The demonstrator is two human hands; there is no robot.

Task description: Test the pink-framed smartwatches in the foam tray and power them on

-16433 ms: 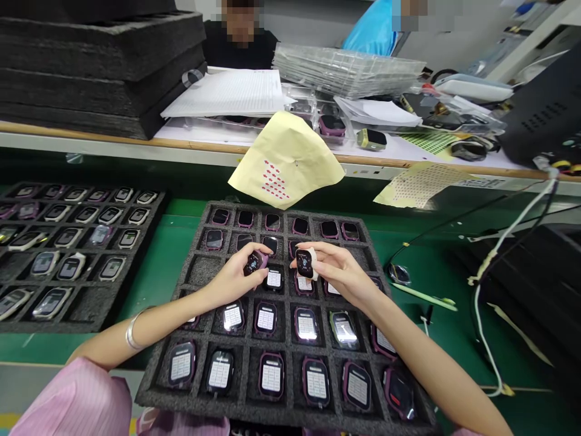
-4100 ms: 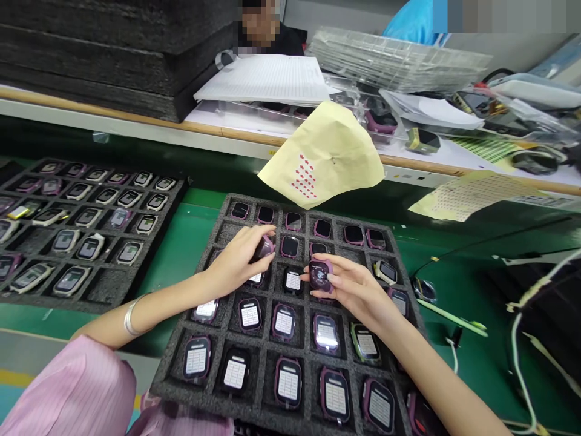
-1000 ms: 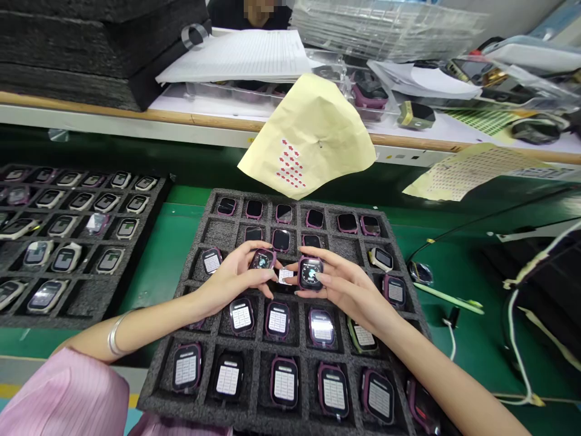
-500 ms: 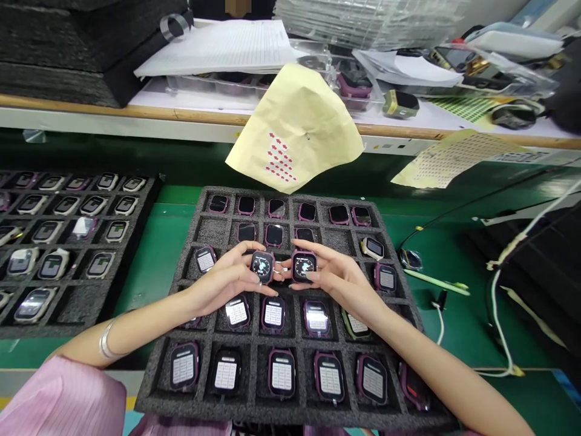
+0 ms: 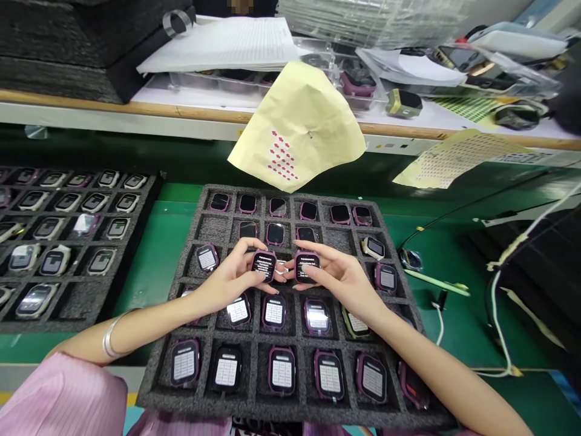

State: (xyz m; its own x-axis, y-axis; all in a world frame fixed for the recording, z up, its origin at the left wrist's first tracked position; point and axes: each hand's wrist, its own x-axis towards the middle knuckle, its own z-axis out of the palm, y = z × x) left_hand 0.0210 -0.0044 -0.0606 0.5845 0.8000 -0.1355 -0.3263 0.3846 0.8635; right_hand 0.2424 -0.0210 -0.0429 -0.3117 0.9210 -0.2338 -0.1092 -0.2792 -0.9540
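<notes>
My left hand (image 5: 236,272) is closed around a purple smartwatch (image 5: 264,266), its thumb at the lower edge of the screen. Another purple smartwatch (image 5: 305,268) is in my right hand (image 5: 342,275), with the thumb over its screen. Both screens show a black page with white lines of text. The two watches are side by side, a little apart, above the middle of a dark foam tray (image 5: 297,407). Around them, watches lie in the tray's compartments, many with lit white grids, those in the back rows with dark screens.
A second foam tray (image 5: 82,324) of watches is on the left. Behind, a shelf (image 5: 190,112) bears papers, plastic trays and black foam, with yellow sheets (image 5: 313,130) hanging over its edge. A green pen-like stick (image 5: 436,282) and white cables (image 5: 494,303) are on the right.
Both held watches have changed from a clock face to a black page of text lines. My right thumb has moved up over the screen of its watch.
</notes>
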